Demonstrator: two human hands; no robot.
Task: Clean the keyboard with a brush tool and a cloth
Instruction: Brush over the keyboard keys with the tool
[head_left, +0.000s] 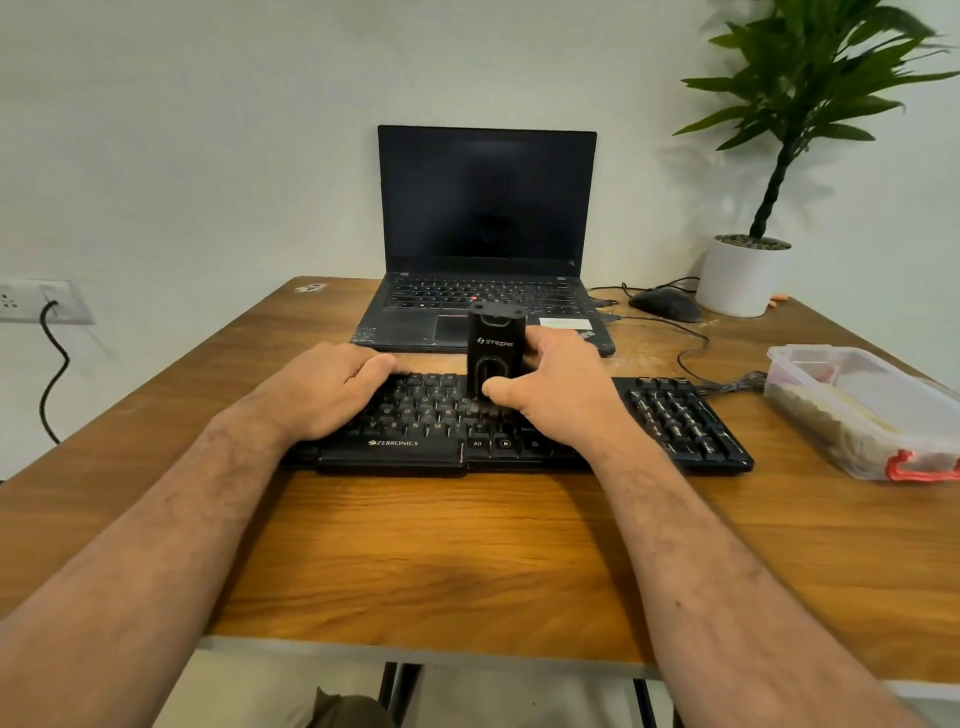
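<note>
Black plastic dominates the middle of the wood-grain table (467, 545): a wide, flat keyboard (675, 415) with low square keys lies across it, lettered ZEBRONICS on its near edge. Standing upright on the keys, right of the keyboard's centre, is the brush tool (493, 345) — a boxy matte-black block with rounded corners and pale lettering on its face, its lower end blurred against the key tops. The right hand (558, 387) is wrapped round that block, thumb across the near face and fingers curled behind it, forearm stretched straight out from the table's near edge. The left hand (322, 389) lies palm-down on the keyboard's left half, fingers loosely bent and resting on the keys, clasping nothing. Behind the keyboard sits an open laptop (488, 208) with a dark screen. At the right edge rests a clear, lidded plastic container (862, 410) with a red clasp — its contents are pale and indistinct.
</note>
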